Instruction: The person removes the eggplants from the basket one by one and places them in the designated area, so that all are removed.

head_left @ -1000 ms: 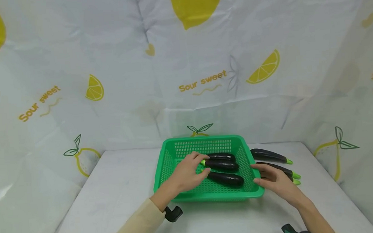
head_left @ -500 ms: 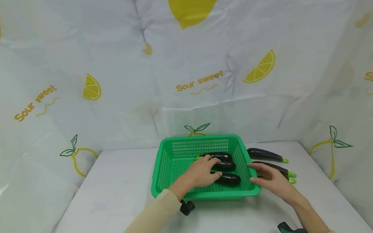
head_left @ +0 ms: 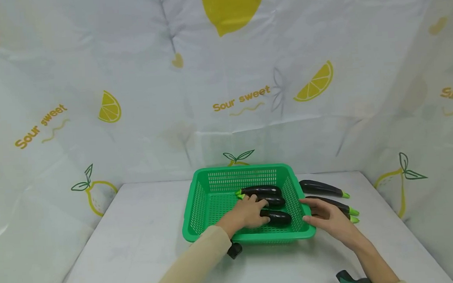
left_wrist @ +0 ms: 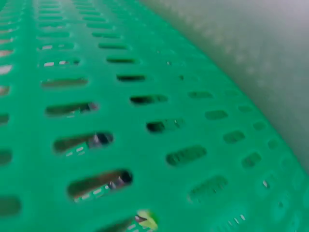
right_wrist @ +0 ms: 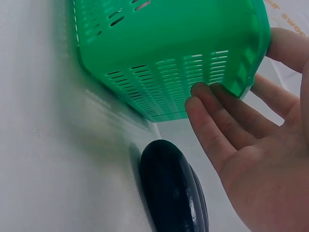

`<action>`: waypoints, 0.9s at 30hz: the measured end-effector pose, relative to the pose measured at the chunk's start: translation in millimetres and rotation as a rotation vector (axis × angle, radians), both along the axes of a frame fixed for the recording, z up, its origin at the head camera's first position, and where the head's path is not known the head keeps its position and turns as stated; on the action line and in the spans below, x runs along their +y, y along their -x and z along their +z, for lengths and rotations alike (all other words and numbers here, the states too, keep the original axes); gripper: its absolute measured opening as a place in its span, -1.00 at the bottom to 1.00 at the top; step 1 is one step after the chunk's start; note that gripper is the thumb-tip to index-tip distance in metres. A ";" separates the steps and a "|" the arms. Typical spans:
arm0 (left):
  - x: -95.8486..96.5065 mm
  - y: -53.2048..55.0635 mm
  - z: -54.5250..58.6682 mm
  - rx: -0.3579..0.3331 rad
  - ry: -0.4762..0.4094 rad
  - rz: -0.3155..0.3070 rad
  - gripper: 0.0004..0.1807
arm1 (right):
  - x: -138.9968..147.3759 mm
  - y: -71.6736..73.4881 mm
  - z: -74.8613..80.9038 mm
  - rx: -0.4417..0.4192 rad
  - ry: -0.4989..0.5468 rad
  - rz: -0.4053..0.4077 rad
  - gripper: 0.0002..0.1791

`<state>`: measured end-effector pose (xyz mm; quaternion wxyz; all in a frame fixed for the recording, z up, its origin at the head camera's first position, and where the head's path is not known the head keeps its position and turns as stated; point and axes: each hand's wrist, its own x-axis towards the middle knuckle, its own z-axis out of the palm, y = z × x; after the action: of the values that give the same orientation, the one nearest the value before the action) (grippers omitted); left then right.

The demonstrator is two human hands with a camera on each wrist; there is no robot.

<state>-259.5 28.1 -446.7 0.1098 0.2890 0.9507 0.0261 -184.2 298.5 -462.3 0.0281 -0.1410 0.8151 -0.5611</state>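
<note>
presently the left hand is down inside the green basket, laid over the left end of the nearest eggplant, thumb against it and fingers reaching to the middle eggplant; whether it grips either cannot be told. the right hand pinches the basket's right rim between thumb and forefinger, its other fingers bent beside the outer wall. a far eggplant lies behind those two in the basket. just right of it, three more eggplants rest on the white counter, green stems pointing right. a lemon-print sheet hangs behind.
</note>
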 end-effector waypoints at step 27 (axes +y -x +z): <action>-20.5 -4.8 9.4 -0.126 -0.162 0.031 -0.51 | -1.2 0.3 -0.8 0.012 0.013 -0.001 -0.40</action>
<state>-254.7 7.5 -437.3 0.1450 0.2798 0.9411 0.1226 -184.5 297.3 -463.1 0.0220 -0.1439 0.8118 -0.5655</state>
